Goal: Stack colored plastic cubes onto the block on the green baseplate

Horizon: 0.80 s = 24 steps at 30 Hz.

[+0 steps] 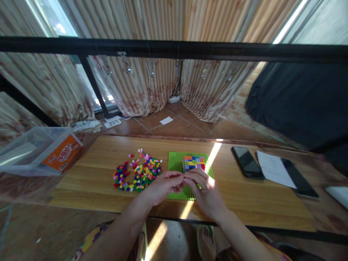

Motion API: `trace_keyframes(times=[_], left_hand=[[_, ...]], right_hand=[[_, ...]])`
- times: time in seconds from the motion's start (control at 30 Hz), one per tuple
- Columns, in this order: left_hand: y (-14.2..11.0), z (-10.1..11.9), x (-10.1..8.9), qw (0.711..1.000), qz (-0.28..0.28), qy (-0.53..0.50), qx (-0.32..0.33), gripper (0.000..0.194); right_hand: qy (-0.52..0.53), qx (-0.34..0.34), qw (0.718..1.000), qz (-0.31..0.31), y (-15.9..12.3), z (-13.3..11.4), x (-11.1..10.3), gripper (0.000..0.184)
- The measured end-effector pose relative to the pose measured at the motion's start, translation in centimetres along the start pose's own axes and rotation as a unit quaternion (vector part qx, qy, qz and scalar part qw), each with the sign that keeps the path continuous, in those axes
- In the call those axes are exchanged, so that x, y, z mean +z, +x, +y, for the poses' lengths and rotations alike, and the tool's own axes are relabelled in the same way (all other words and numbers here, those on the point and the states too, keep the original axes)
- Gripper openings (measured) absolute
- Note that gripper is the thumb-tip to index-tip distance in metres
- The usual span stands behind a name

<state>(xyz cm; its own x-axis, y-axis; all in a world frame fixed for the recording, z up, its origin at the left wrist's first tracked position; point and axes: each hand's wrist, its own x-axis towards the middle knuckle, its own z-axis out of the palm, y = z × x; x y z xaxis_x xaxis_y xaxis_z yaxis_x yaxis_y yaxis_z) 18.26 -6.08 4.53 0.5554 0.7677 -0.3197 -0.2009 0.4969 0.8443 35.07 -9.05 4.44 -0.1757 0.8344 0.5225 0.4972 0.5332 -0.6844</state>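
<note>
Head view: what is your wooden table [258, 203] holding up?

It is bearing the green baseplate [175, 159] before you; the loose bricks [146, 174] are lying heaped to its left.

And what are your hands doing?

Your left hand [164, 185] and right hand [203, 187] are meeting above the baseplate, fingertips pinching close; whether they are gripping anything, I cannot tell; just beyond them, the brick block [193, 162] is sitting on the baseplate.
</note>
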Motion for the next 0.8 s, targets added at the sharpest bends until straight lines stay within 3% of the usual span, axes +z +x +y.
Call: trace_keyframes(times=[0.1,0.23,0.37,0.5,0.8], left_hand=[[0.4,-0.4,0.0,0.999,0.014,0.032,-0.014,0.035],[0.9,-0.4,-0.3,0.995,0.061,0.084,-0.011,0.032],[1.2,0.0,-0.4,0.988,0.081,0.129,0.002,0.026],[1.6,-0.2,-0.3,0.984,0.096,0.151,0.012,0.025],[2.5,-0.5,-0.1,0.973,0.14,0.174,0.057,0.018]], right_hand=[[-0.01,0.048,0.998,0.031,0.0,1.1,-1.8,0.016],[-0.045,0.172,0.978,0.105,0.4,3.2,-4.9,0.019],[-0.002,0.244,0.962,0.124,0.6,4.3,-5.7,0.023],[0.013,0.23,0.971,0.069,0.3,4.2,-4.3,0.023],[-0.116,0.106,0.988,0.013,0.5,4.3,-1.8,0.022]])
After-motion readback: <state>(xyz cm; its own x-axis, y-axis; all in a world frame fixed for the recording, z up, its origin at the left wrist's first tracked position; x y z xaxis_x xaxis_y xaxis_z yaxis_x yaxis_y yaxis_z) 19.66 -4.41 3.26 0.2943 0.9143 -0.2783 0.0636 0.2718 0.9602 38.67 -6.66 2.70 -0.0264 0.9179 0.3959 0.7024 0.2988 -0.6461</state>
